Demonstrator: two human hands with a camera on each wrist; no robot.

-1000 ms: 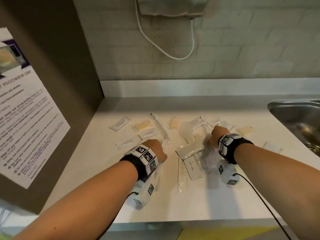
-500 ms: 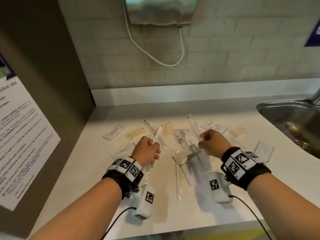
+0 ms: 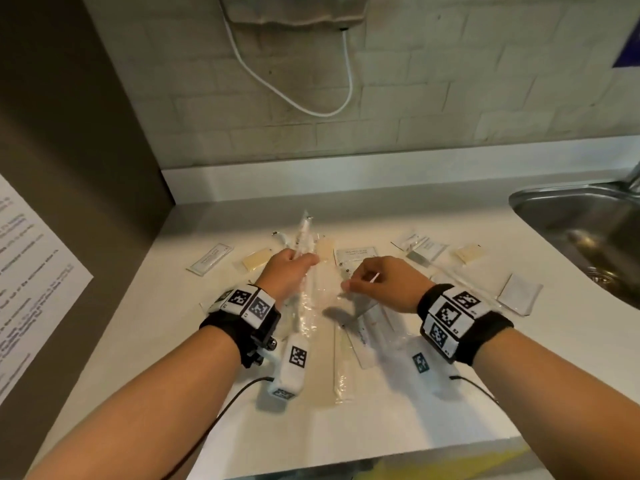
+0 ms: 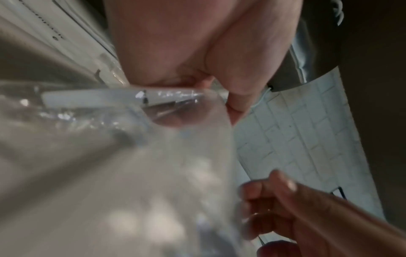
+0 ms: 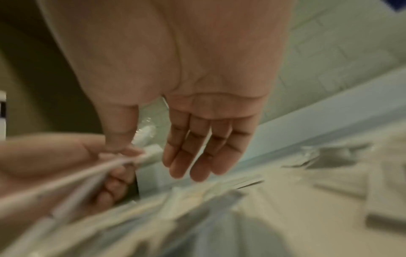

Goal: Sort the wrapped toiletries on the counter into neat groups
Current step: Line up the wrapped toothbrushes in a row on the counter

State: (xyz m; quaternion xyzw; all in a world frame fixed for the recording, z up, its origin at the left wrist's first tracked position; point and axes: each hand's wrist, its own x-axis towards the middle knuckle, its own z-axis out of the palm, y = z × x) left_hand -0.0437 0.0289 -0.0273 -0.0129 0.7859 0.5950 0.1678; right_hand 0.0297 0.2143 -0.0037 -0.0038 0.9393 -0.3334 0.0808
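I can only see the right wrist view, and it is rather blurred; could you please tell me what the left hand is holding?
Observer: In the head view the left hand grips a bundle of long clear-wrapped items, likely toothbrushes.
Operator: Thank you. Is anything lying loose to its left?
Observer: Yes, a flat white sachet and a pale yellow packet lie apart from each other on the counter, left of that hand.
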